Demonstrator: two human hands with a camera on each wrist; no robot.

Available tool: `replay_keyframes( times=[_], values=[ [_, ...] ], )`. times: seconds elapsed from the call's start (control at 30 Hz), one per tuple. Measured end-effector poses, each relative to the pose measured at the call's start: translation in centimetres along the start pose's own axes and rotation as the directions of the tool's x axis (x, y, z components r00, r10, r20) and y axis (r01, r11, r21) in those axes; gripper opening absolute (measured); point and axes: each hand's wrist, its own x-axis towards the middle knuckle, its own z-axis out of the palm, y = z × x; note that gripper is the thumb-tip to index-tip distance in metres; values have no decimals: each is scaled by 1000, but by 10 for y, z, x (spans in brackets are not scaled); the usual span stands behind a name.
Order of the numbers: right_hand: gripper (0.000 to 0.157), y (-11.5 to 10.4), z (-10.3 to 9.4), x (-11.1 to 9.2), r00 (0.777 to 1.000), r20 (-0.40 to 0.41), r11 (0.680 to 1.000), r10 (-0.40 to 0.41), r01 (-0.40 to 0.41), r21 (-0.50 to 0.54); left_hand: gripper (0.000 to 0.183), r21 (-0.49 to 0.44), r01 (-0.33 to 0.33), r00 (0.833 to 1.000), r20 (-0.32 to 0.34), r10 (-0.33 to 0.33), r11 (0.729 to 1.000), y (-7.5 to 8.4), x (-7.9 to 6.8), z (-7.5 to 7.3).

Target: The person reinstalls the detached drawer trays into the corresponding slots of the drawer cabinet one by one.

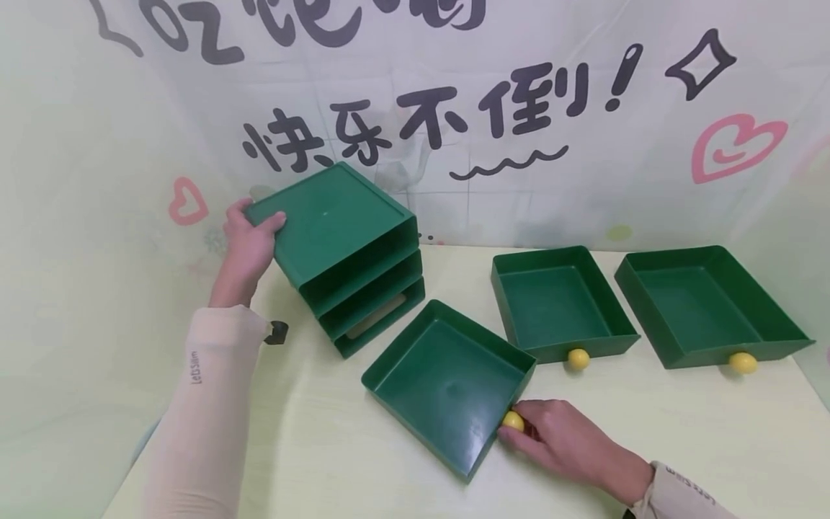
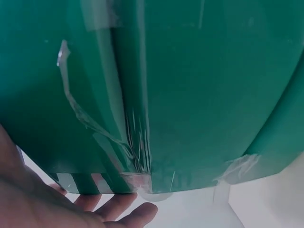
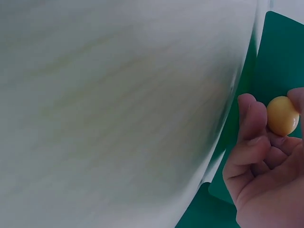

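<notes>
A green drawer cabinet (image 1: 333, 220) stands at the middle left of the table, its open slots facing front right. My left hand (image 1: 249, 241) grips its back left edge, thumb on the top panel. The left wrist view shows the fingers (image 2: 116, 206) around the edge of its taped green side. In front of the slots lies a green drawer (image 1: 441, 375), apart from the cabinet and turned at an angle. Its yellow round knob (image 1: 514, 421) is pinched by my right hand (image 1: 573, 443). The right wrist view shows that knob (image 3: 283, 116) between thumb and fingers.
Two more green drawers, one in the middle right (image 1: 558, 306) and one at the far right (image 1: 707, 303), lie on the table with yellow knobs forward. A small black object (image 1: 277, 332) is left of the cabinet. A printed white curtain (image 1: 467, 209) hangs behind.
</notes>
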Motion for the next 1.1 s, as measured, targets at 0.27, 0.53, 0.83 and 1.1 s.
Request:
replay_keyframes(
  times=[0.27, 0.53, 0.83, 1.1],
  values=[
    [29, -2, -2, 3, 999, -43, 998, 18, -15, 61, 80, -17, 8, 1000, -7, -9, 1000, 0, 2, 0],
    [27, -5, -3, 10, 994, -105, 998, 10, -3, 70, 78, -39, -2, 1000, -18, 2, 999, 0, 5, 1],
    [28, -7, -1, 17, 985, -170, 997, -3, 16, 77, 75, -39, -3, 999, -35, 1, 999, 1, 8, 5],
    [24, -12, -1, 25, 984, -170, 994, 58, -42, 99, 74, -47, -6, 1000, -23, 5, 999, 1, 12, 6]
  ],
)
